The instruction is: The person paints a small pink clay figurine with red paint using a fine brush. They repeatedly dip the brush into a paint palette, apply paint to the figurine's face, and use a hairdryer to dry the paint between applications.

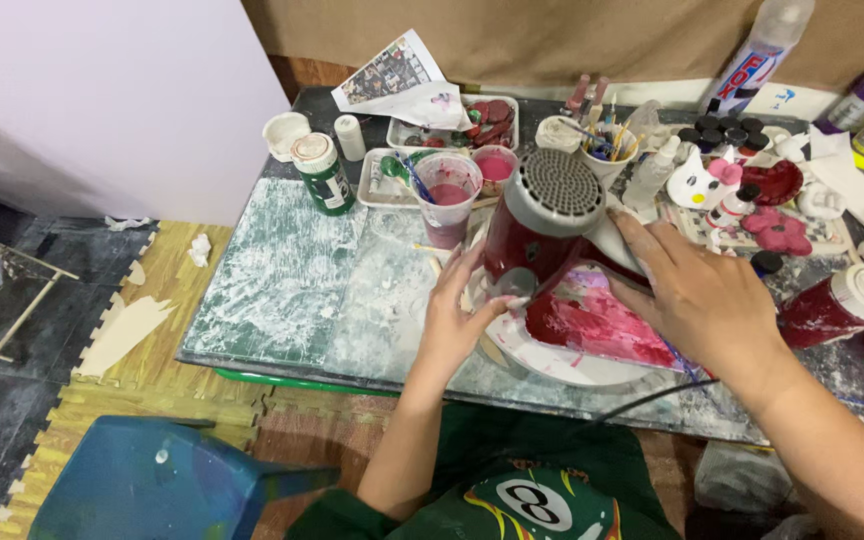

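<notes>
A dark red hair dryer [542, 225] with a grey round grille sits at centre frame, nozzle aimed down at a piece smeared pink and crimson [592, 322], which lies on a white plate [572, 368] on the paint-streaked worktop [292, 290]. The right hand [697, 300] lies over the dryer's handle, fingers clenched around it, though the handle itself is hidden under the palm. The left hand [457, 320] is just left of the piece, fingers pinched on its edge near the nozzle; what exactly they touch is hard to make out.

Counted: one dryer, one plate, two hands. One green paint bottle [324, 175] stands at upper left of the worktop, one clear cup [449, 200] of pink liquid beside the dryer, one red jar [842, 305] with a white lid lying at right. Two white trays [392, 180] hold paint behind the cup. A cat-shaped figure [697, 185] stands at upper right, among small bottles too crowded to count. A blue stool [152, 485] is cut off at lower left. The dryer's cord [642, 400] runs off below the worktop edge
</notes>
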